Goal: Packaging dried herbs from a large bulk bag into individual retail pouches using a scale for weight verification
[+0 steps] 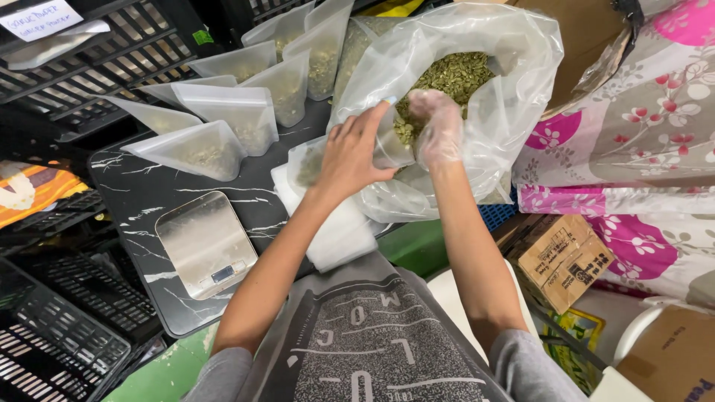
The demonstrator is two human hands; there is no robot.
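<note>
a: the small clear pouch (pixel 387 141) sits at the mouth of the big plastic bag (pixel 477 112), which leans open at the back of the black marble worktop (pixel 149 193). the left hand (pixel 350 152) is closed around the pouch's side, pinching it open.

b: and the right hand (pixel 438 126)?

a: gloved, cupped over a scoop of green seeds (pixel 454 74), just beside the pouch mouth.

b: what could go wrong?

a: likely a spill. if the pouch mouth sags or the cupped hand tips early, seeds would fall down between the bag and the white stack of pouches (pixel 335 231) beneath.

b: anything else nearby?

a: filled pouches (pixel 246 112) stand in rows to the left, and a steel scale (pixel 207 242) lies nearer the person. a loose elbow could knock those rows over.
</note>
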